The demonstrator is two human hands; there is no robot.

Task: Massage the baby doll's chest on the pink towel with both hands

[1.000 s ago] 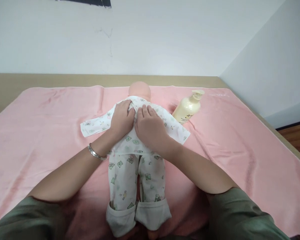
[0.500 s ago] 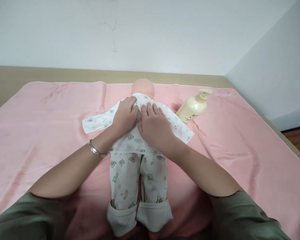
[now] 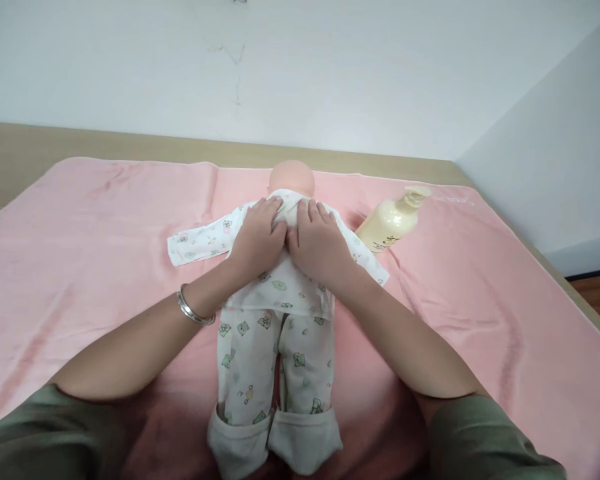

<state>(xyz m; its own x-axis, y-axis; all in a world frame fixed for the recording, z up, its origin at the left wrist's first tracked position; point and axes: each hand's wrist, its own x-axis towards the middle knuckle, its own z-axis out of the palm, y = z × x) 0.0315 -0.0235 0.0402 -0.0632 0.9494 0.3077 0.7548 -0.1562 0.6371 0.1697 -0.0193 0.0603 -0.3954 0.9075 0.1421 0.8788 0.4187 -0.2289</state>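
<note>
A baby doll (image 3: 292, 177) lies face down, its head away from me. It wears a white printed top (image 3: 280, 283) and matching trousers (image 3: 250, 353) with cuffs folded up. My left hand (image 3: 259, 237), below a silver bangle (image 3: 193, 307) on the wrist, rests flat on the left side of the doll's upper back. On the right side of the back lies my right hand (image 3: 320, 247), fingers stretched toward the doll's head. The two thumbs nearly meet over the spine. Neither hand grips anything; the cloth beneath the palms is hidden.
A cream pump bottle (image 3: 390, 220) lies tilted by the doll's right-hand sleeve. The pink blanket (image 3: 105, 267) under everything covers most of a wooden table (image 3: 20, 147). White walls (image 3: 330, 67) stand behind and to the right.
My right hand has shifted slightly right and away from the centre of the back. My left hand has turned a little, its thumb now nearer the right thumb. The view has tilted slightly.
</note>
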